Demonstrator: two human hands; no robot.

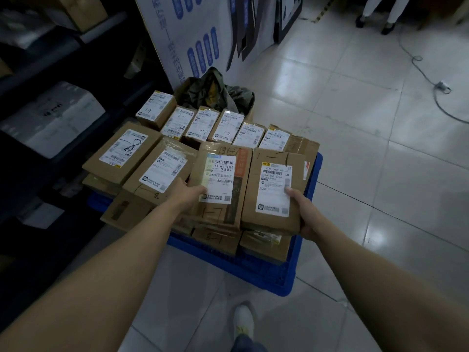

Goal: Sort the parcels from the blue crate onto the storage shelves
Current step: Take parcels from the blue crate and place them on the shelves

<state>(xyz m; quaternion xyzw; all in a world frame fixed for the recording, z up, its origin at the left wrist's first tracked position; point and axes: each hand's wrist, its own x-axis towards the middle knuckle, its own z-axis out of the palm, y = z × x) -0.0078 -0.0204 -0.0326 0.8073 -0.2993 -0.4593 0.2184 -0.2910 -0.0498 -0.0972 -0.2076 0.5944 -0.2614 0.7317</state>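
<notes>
A blue crate point(266, 273) on the floor is piled with several brown cardboard parcels bearing white labels. My left hand point(189, 193) grips the left edge of a middle parcel point(228, 199) marked "1-7", thumb on its label. My right hand point(303, 212) holds the near right corner of the parcel point(269, 214) beside it, thumb on its white label. Both parcels lie on top of the pile. A parcel marked "8" point(121, 153) lies at the left, and a row of small parcels point(203, 124) stands behind.
Dark storage shelves point(50, 118) with white and brown packages run along the left. An open carton with a green cloth point(215, 94) sits behind the crate. A cable point(431, 80) crosses the tiled floor at right. Another person's legs point(380, 13) stand far right.
</notes>
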